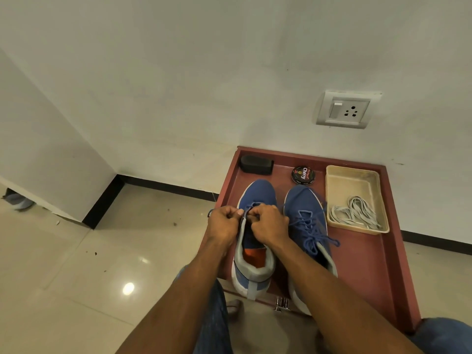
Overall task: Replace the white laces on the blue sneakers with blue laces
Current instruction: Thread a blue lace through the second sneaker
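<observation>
On the left sneaker (251, 241), both hands, left (223, 224) and right (269, 226), grip pinching the blue lace (251, 206) at the eyelets. Risk: uneven pulls leave mismatched ends.

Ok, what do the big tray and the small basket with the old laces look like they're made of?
The big tray looks like wood or board painted matte reddish-brown, with a raised rim. The small basket looks like cream plastic, dull and slightly grubby with thin moulded walls. The white laces in it look like flat woven fabric.
</observation>
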